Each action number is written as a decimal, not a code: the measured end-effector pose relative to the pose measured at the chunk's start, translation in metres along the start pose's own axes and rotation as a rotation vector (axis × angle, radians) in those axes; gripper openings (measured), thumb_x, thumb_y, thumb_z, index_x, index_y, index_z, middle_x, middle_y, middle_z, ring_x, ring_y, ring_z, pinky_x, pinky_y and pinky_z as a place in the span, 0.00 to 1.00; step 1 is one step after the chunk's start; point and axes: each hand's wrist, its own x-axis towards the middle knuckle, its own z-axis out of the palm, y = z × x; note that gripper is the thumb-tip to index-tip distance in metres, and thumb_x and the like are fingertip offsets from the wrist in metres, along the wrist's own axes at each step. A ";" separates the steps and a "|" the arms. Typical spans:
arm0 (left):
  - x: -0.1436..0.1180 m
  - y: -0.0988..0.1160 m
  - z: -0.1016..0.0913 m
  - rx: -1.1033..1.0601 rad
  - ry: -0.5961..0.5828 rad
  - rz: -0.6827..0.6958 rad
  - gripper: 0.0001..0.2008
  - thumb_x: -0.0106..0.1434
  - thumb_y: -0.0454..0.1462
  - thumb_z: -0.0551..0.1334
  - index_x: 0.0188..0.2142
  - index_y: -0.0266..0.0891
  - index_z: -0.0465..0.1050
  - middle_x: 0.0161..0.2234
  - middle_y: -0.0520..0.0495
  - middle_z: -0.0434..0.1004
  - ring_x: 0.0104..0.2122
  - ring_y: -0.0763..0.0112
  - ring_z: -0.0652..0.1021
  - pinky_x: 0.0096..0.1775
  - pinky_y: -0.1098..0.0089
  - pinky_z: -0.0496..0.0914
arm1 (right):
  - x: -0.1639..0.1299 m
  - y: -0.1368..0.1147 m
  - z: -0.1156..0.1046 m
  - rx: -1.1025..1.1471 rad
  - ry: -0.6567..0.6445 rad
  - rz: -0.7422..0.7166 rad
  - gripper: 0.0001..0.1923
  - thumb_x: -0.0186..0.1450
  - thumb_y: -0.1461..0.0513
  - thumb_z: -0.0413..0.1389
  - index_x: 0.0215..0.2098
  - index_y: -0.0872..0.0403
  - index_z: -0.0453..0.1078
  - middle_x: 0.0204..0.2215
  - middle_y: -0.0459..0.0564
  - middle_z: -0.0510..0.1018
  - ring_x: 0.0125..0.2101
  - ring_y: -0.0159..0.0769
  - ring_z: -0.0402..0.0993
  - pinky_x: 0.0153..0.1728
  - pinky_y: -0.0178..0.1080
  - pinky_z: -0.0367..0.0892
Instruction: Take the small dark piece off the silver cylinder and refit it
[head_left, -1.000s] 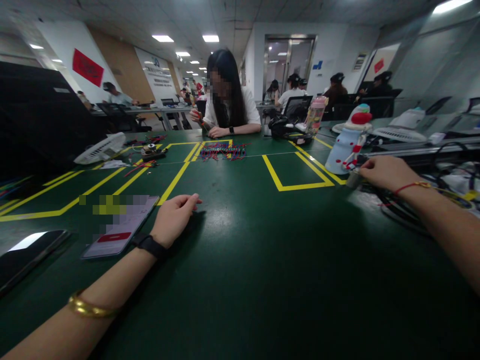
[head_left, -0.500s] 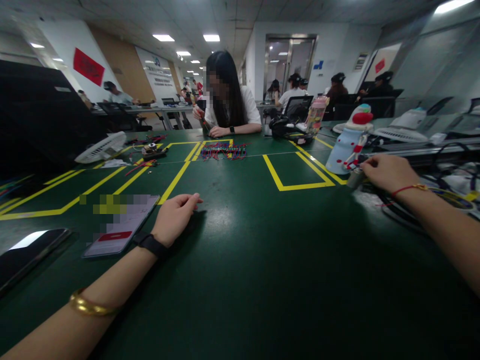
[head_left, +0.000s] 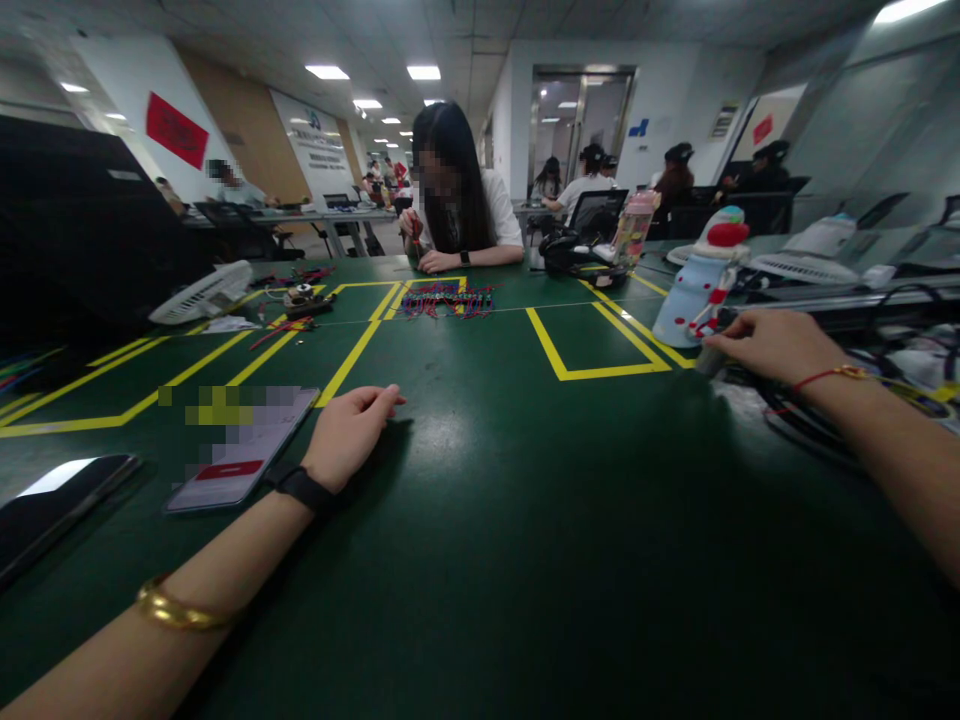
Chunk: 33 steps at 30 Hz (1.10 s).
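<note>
My left hand [head_left: 352,430] rests on the green table [head_left: 480,560], its fingers loosely curled together with nothing visible in them. Just left of it lies a phone [head_left: 259,450] with a lit screen. On the right side, my right hand [head_left: 784,345] pinches a small grey cylindrical piece [head_left: 707,361] between thumb and fingers, low over the table; its exact kind is unclear. Right behind this piece stands a light blue bottle [head_left: 686,300] with a red and white figure on it. Black cables [head_left: 806,430] lie beneath my right wrist.
Across the table a person [head_left: 469,215] holds a slim tool near a cluster of red and blue wired parts [head_left: 448,300]. Yellow tape [head_left: 615,376] marks the surface. A dark phone [head_left: 60,505], a white fan [head_left: 206,292] and a pink-lidded bottle [head_left: 636,228] stand or lie around.
My right hand has shifted slightly left with the grey piece. My left hand stays put. The person opposite has lowered the tool toward the table.
</note>
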 end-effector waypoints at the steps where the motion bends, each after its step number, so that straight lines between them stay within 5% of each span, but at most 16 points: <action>1: 0.000 0.000 0.000 0.001 0.000 -0.005 0.24 0.58 0.55 0.52 0.35 0.41 0.76 0.28 0.50 0.76 0.28 0.67 0.74 0.30 0.70 0.63 | 0.000 -0.001 0.002 0.007 -0.004 -0.005 0.22 0.52 0.46 0.55 0.33 0.55 0.68 0.32 0.53 0.72 0.31 0.37 0.65 0.31 0.36 0.56; 13: -0.002 0.004 -0.001 0.018 -0.015 -0.010 0.26 0.58 0.56 0.51 0.36 0.40 0.76 0.30 0.47 0.76 0.29 0.65 0.74 0.30 0.69 0.64 | -0.011 -0.011 0.000 0.075 0.015 -0.027 0.19 0.53 0.54 0.58 0.37 0.57 0.61 0.38 0.59 0.70 0.33 0.35 0.64 0.32 0.36 0.56; 18: -0.002 0.006 0.001 0.043 -0.011 0.002 0.25 0.57 0.56 0.51 0.35 0.41 0.77 0.29 0.49 0.77 0.28 0.66 0.74 0.28 0.70 0.63 | -0.039 -0.065 -0.015 0.510 0.195 -0.145 0.22 0.52 0.56 0.60 0.41 0.58 0.62 0.38 0.56 0.72 0.33 0.33 0.67 0.36 0.36 0.62; 22: -0.002 0.006 0.001 0.050 -0.037 -0.007 0.25 0.57 0.56 0.52 0.36 0.41 0.77 0.30 0.48 0.77 0.27 0.66 0.74 0.28 0.69 0.62 | -0.097 -0.143 -0.022 1.058 0.012 -0.482 0.21 0.56 0.58 0.58 0.45 0.55 0.60 0.42 0.53 0.70 0.37 0.32 0.70 0.39 0.37 0.68; 25: -0.002 0.005 0.000 0.058 -0.041 0.001 0.25 0.58 0.55 0.51 0.37 0.40 0.77 0.32 0.47 0.78 0.28 0.66 0.74 0.28 0.69 0.63 | -0.141 -0.183 -0.022 1.171 -0.129 -0.716 0.18 0.58 0.61 0.56 0.46 0.53 0.62 0.45 0.51 0.69 0.43 0.33 0.69 0.44 0.39 0.69; 29: -0.003 0.009 0.001 0.064 -0.056 0.017 0.23 0.58 0.53 0.52 0.36 0.41 0.77 0.32 0.48 0.78 0.29 0.65 0.74 0.30 0.68 0.64 | -0.168 -0.196 -0.019 1.145 -0.230 -0.862 0.16 0.58 0.63 0.56 0.45 0.50 0.63 0.45 0.49 0.69 0.44 0.33 0.68 0.46 0.40 0.68; 33: -0.022 0.040 0.007 -0.011 -0.071 0.191 0.19 0.60 0.50 0.54 0.38 0.41 0.76 0.36 0.47 0.77 0.34 0.64 0.74 0.35 0.67 0.66 | -0.170 -0.195 -0.012 1.199 -0.259 -0.828 0.19 0.58 0.64 0.56 0.47 0.49 0.60 0.47 0.49 0.68 0.46 0.33 0.68 0.48 0.41 0.67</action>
